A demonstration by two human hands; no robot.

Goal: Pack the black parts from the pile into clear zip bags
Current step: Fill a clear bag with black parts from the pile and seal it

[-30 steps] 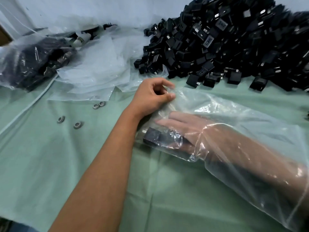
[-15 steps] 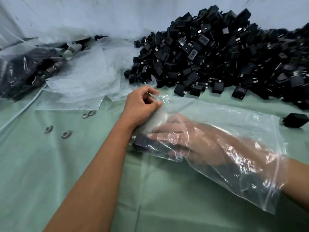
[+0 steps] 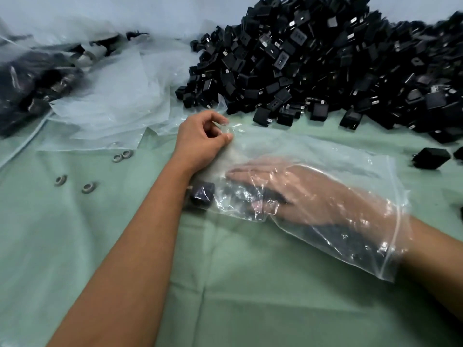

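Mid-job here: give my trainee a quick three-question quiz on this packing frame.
1. True or false: the right hand is inside the clear zip bag.
2. What does the left hand pinch? A) the bag's closed end B) a metal ring C) a black part
3. Fill in: the pile of black parts lies on the ____ side of the bag.

Key: 1 true; 2 A; 3 far

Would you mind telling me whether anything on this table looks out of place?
Four small grey rings lie loose on the green cloth left of the left hand; they match neither the black parts nor the bags.
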